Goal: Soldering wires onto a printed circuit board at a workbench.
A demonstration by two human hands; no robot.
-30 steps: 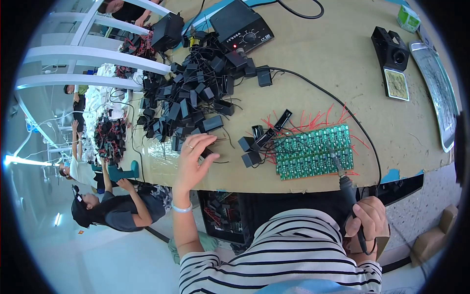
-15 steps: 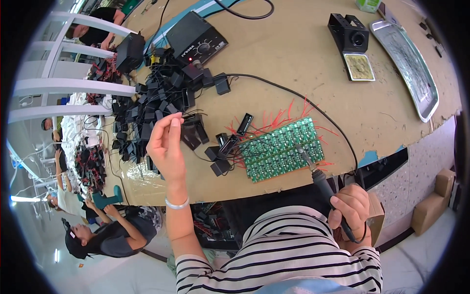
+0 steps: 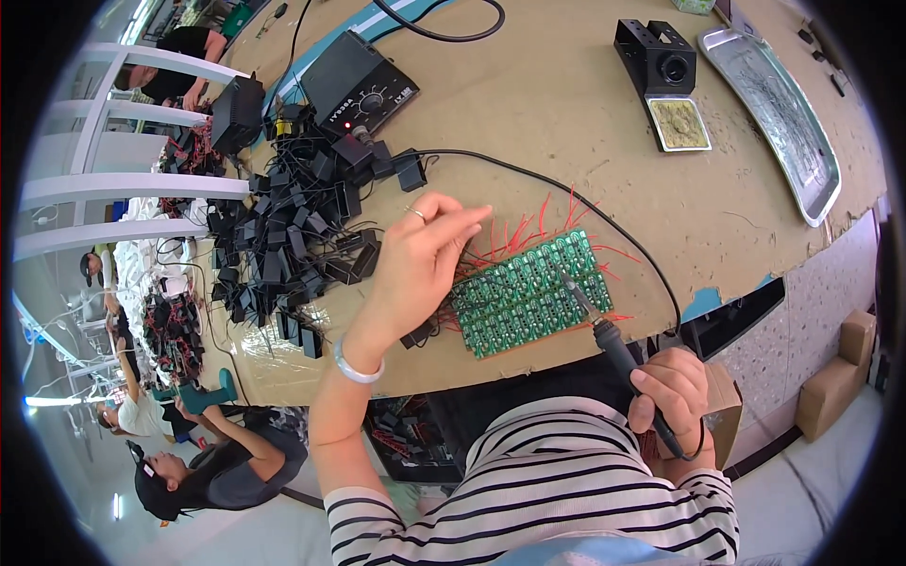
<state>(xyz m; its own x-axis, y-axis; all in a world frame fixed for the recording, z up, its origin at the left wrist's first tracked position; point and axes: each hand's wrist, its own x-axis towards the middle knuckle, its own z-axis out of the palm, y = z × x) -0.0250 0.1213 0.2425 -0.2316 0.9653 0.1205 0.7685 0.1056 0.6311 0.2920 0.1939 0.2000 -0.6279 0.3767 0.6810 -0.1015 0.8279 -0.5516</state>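
My right hand (image 3: 672,394) grips the dark handle of a soldering iron (image 3: 618,354) near the table's front edge. The iron's metal tip rests at or just over a green circuit board panel (image 3: 533,307), towards its right part; contact is hard to tell. Thin red wires (image 3: 514,229) stick out along the panel's far edge. My left hand (image 3: 420,264) hovers over the panel's left end with thumb and forefinger drawn together. Whatever is between those fingertips is too small to make out. Small black cases partly hidden by this hand lie beside the panel.
A heap of black cases with leads (image 3: 293,208) covers the table's left. Behind it stands a black soldering station (image 3: 359,85), its cord looping past the panel. An iron stand (image 3: 656,61) with a sponge dish (image 3: 679,124) and a metal tray (image 3: 779,127) are far right. Co-workers sit left.
My left hand has moved right, from beside the heap of black cases to the panel's left end. The right hand still holds the iron over the panel. The view has shifted slightly.
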